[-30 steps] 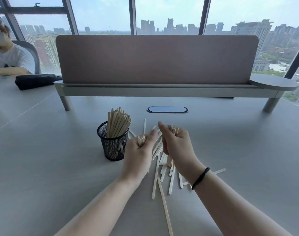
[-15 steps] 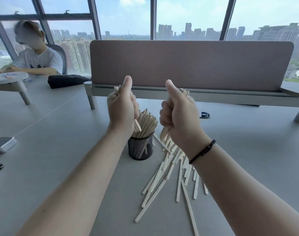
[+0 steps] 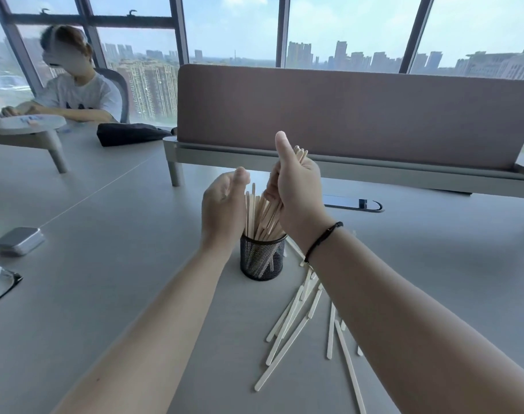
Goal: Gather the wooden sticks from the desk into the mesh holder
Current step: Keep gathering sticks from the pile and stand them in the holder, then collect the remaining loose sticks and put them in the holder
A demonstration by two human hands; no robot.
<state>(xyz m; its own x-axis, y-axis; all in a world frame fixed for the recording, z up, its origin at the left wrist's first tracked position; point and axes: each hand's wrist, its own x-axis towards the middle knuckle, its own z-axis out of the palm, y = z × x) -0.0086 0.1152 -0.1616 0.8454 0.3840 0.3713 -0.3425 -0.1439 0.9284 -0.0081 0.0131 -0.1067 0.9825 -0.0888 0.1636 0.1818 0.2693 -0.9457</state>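
Observation:
A black mesh holder (image 3: 262, 259) stands mid-desk, packed with upright wooden sticks (image 3: 256, 215). My right hand (image 3: 298, 191) is just above its right rim, thumb up, shut on a bundle of sticks whose tips show above the fist and whose lower ends point into the holder. My left hand (image 3: 223, 209) hovers at the holder's left side, fingers loosely curled and apart, holding nothing I can see. Several loose sticks (image 3: 299, 318) lie scattered on the desk to the right of the holder, partly hidden under my right forearm.
A padded divider (image 3: 359, 115) on a grey shelf runs behind the holder, with a cable port (image 3: 353, 203) in front. At left sit a metal tin (image 3: 18, 241), glasses (image 3: 2, 286), a black pouch (image 3: 129, 134) and a seated person (image 3: 75, 85).
Both hands dropped from chest height to the holder. The left hand let its sticks go into the holder and opened. The right hand moved left over the rim with its bundle.

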